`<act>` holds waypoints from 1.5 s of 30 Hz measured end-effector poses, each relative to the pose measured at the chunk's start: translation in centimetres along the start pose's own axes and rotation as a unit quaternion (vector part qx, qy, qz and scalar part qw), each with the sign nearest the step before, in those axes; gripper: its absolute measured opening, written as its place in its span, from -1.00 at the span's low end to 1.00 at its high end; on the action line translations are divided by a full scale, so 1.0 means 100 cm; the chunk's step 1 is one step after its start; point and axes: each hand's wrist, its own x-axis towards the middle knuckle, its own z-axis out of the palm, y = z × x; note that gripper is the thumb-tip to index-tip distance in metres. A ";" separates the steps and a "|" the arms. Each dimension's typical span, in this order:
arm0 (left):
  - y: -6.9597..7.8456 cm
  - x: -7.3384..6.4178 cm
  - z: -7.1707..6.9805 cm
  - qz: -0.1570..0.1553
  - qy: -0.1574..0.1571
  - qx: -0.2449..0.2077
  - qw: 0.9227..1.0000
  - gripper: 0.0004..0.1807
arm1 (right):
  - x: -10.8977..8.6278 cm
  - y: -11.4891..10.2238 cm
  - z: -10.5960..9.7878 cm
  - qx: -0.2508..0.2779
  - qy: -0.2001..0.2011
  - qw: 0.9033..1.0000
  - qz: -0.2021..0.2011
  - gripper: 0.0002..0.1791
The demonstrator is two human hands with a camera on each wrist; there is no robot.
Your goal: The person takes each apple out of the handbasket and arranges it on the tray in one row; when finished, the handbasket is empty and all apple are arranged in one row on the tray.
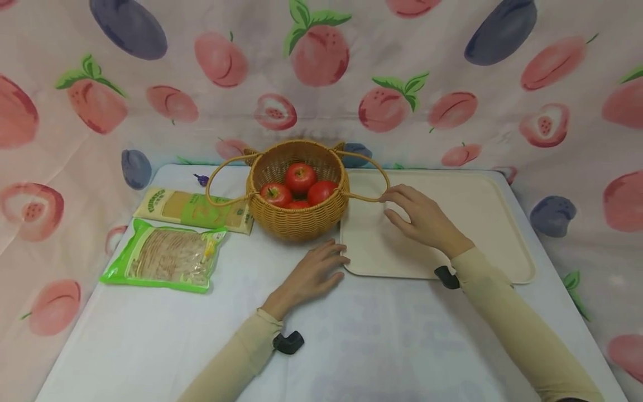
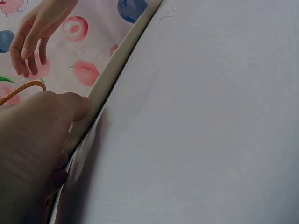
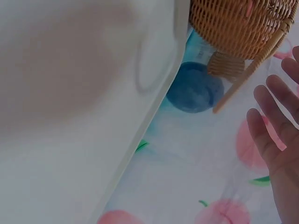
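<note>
A round wicker basket (image 1: 296, 223) with two looped handles holds several red apples (image 1: 301, 177). My right hand (image 1: 422, 218) hovers over the tray's left part, its fingertips close to the basket's right handle (image 1: 369, 160). In the right wrist view the fingers of that hand (image 3: 280, 126) are spread and grip nothing. In front of the basket, my left hand (image 1: 308, 273) has its fingers loosely extended toward the near left corner of the cream tray (image 1: 467, 223). Whether those fingertips touch the tray rim is unclear.
To the left lie a green-edged clear bag of brown noodles (image 1: 168, 257) and, behind it, a flat yellow-green packet (image 1: 188, 209). A small purple item (image 1: 202, 180) sits farther back. Fruit-print cloth (image 1: 321, 56) rises behind the white table (image 1: 351, 346).
</note>
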 end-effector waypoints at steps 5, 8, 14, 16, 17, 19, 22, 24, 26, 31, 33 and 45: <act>-0.001 0.000 0.000 -0.003 -0.011 0.011 1.000 -0.69 | 0.018 -0.004 0.000 0.020 -0.007 0.999 -0.027 -0.75; -0.002 0.002 0.000 0.008 -0.004 0.022 1.000 -0.73 | 0.029 -0.005 0.000 0.028 -0.006 0.999 -0.036 -0.75; -0.005 0.009 0.000 0.031 0.021 0.010 0.999 -0.81 | 0.047 -0.006 -0.001 0.039 -0.022 0.998 -0.050 -0.74; -0.006 0.010 0.001 0.028 0.019 -0.002 0.999 -0.83 | 0.053 -0.008 -0.002 0.046 -0.034 0.997 -0.059 -0.74; -0.006 0.011 0.002 0.027 0.015 -0.006 0.999 -0.82 | 0.056 -0.009 -0.002 0.049 -0.039 0.996 -0.064 -0.74; -0.006 0.010 0.003 0.022 0.006 -0.013 1.000 -0.81 | 0.062 -0.011 -0.003 0.049 -0.044 0.995 -0.072 -0.74; -0.005 0.009 0.005 0.014 -0.011 -0.021 1.000 -0.79 | 0.071 -0.013 -0.003 0.050 -0.046 0.994 -0.086 -0.74; -0.003 0.008 0.005 0.008 -0.015 -0.021 1.000 -0.79 | 0.078 -0.014 -0.002 0.053 -0.048 0.993 -0.096 -0.74; -0.002 0.006 0.005 0.001 -0.018 -0.020 1.000 -0.78 | 0.083 -0.014 0.000 0.055 -0.053 0.991 -0.107 -0.74; -0.002 0.001 0.005 -0.012 -0.020 -0.010 1.000 -0.78 | 0.097 -0.016 0.005 0.054 -0.064 0.988 -0.133 -0.74; -0.003 -0.001 0.006 -0.011 -0.020 -0.005 1.000 -0.78 | 0.103 -0.017 0.005 0.055 -0.066 0.986 -0.142 -0.75; -0.003 0.002 0.011 0.001 -0.026 -0.013 1.000 -0.80 | 0.134 -0.031 0.007 0.022 -0.156 0.975 -0.158 -0.76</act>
